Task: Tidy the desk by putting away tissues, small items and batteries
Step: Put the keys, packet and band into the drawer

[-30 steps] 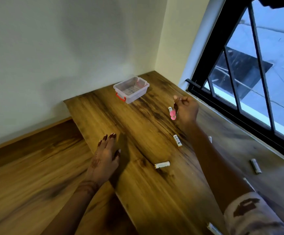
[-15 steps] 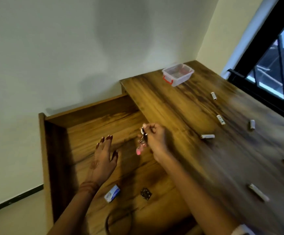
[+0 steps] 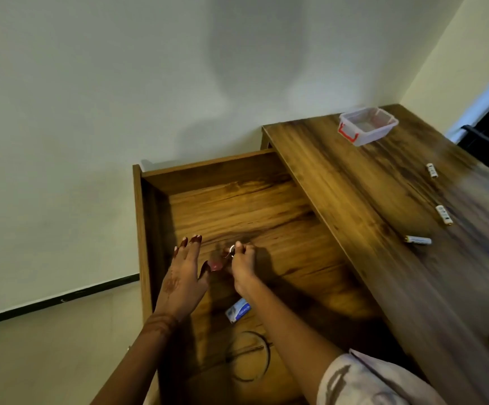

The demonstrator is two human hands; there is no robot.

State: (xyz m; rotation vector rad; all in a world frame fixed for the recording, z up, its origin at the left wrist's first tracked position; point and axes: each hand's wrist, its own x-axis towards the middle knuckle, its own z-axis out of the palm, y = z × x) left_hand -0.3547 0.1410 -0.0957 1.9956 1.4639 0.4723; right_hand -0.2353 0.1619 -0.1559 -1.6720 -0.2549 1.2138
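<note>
Over the open drawer, right hand pinches what appears to be a pink-charmed keyring; left hand just beside it, fingers spread, holding nothing. Batteries lie on the desktop.

No text can be read. The blue-and-white packet in the drawer carries print too blurred to make out. The dark marks on the batteries at the right of the counter are illegible.
</note>
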